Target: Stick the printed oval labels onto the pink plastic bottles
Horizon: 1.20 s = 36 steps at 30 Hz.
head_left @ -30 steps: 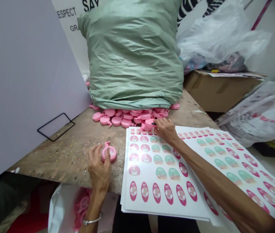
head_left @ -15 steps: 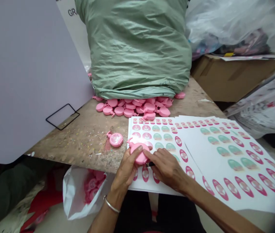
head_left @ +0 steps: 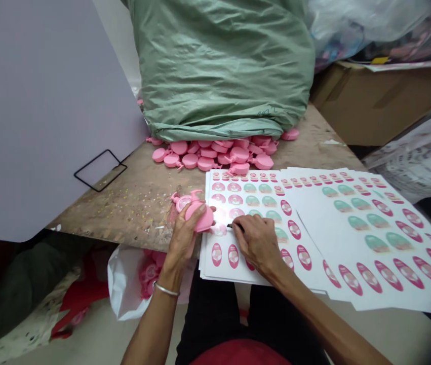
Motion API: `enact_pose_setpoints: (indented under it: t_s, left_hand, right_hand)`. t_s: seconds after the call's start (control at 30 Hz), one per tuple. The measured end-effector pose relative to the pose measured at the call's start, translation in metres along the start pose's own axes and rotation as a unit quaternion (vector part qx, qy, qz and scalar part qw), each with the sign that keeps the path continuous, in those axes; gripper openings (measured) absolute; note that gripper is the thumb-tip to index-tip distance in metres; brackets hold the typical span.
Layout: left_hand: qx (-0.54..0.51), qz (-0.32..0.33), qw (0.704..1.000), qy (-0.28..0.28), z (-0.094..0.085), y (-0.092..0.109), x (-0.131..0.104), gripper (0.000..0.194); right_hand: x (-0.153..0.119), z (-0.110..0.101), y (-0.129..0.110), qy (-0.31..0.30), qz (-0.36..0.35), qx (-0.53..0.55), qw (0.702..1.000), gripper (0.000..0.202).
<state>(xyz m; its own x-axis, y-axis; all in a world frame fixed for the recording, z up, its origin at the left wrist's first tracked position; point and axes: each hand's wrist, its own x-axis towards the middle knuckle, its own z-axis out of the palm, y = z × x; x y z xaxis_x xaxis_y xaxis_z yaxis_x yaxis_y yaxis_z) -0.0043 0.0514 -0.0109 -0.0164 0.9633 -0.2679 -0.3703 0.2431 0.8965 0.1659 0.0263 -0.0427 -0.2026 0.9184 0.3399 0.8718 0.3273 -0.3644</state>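
Note:
My left hand (head_left: 182,234) is closed around a pink round plastic case (head_left: 200,217), its smooth side turned up, at the left edge of a sticker sheet (head_left: 255,263). Just behind it, another pink case (head_left: 182,203) with a picture on its face lies on the table, partly covered. My right hand (head_left: 257,242) rests over the sheet, fingers pinched on a small dark-tipped tool (head_left: 229,226) whose kind I cannot make out. The tip is close to a pink sticker (head_left: 220,229) near the sheet's left side. Pink and green printed stickers cover the sheet in rows.
A pile of pink cases (head_left: 204,163) lies under a large green sack (head_left: 223,71) at the back. More sticker sheets (head_left: 321,228) overlap on the right. A white bag (head_left: 124,289) holding pink pieces hangs below the table's front edge. A grey panel (head_left: 48,111) stands left, a cardboard box (head_left: 382,101) right.
My left hand has moved left with the pink case, away from my right hand. My right hand has left the case and now holds the dark tip at the sheet. The view has shifted slightly.

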Motion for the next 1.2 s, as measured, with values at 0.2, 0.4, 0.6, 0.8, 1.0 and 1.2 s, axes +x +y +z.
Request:
enact_pose_setpoints:
  t_s: [0.2, 0.4, 0.6, 0.8, 1.0, 1.2]
  left_hand:
    - [-0.025, -0.004, 0.999, -0.036, 0.017, -0.017, 0.032, 0.038]
    - [-0.027, -0.029, 0.997, -0.07, 0.017, -0.027, 0.052, 0.036]
    - [0.031, 0.03, 0.998, -0.048, 0.017, -0.033, 0.053, 0.034]
    - [-0.011, -0.006, 0.998, -0.058, 0.017, -0.032, 0.053, 0.038]
    - [-0.044, -0.048, 0.996, -0.063, 0.016, -0.028, 0.053, 0.041]
    - [-0.036, -0.007, 0.998, -0.06, 0.016, -0.035, 0.053, 0.041]
  right_hand:
    - [0.008, 0.011, 0.002, 0.011, -0.002, -0.036, 0.999, 0.015]
    - [0.007, 0.013, 0.008, 0.005, -0.014, -0.002, 1.0, 0.014]
    - [0.008, 0.015, 0.01, -0.011, -0.012, 0.018, 1.0, 0.011]
    - [0.006, 0.012, 0.005, 0.058, -0.031, 0.061, 0.996, 0.013]
    - [0.011, 0.003, 0.016, 0.063, -0.003, 0.082, 0.995, 0.01]
    - [0.012, 0.011, 0.017, -0.01, -0.045, 0.014, 0.999, 0.012]
